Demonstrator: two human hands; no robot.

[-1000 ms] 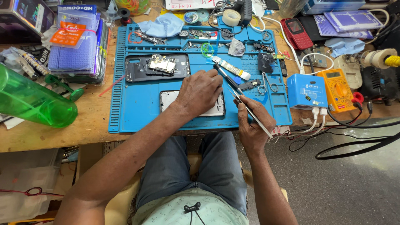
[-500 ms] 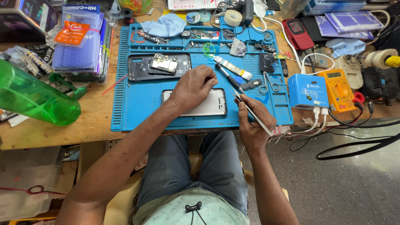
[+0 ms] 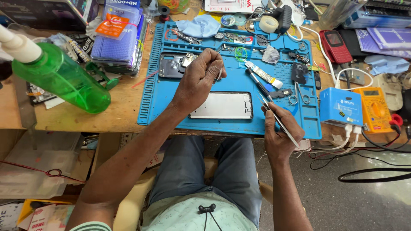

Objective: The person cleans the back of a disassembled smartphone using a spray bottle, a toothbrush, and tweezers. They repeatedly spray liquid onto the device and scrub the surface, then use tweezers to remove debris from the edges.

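A blue repair mat (image 3: 171,102) covers the wooden bench. On it lies a silver phone frame (image 3: 221,105), face up near the front edge. My left hand (image 3: 199,77) hovers above the mat, just behind that frame, with fingers pinched on a small part too tiny to name. Behind it sits an opened black phone (image 3: 173,65) with its board exposed. My right hand (image 3: 278,132) is at the mat's front right and grips metal tweezers (image 3: 278,117), their tips pointing up-left toward the frame's right end.
A green spray bottle (image 3: 60,79) lies at the left. Blue packets (image 3: 117,36) are stacked behind it. To the right stand a blue power box (image 3: 340,107), an orange multimeter (image 3: 374,109), a red phone (image 3: 336,45), scissors (image 3: 299,95) and cables. Small parts litter the mat's back edge.
My left hand has lifted off the silver frame and moved back toward the opened black phone, fingers now pinched. The frame is uncovered. My right hand keeps the tweezers in nearly the same place.
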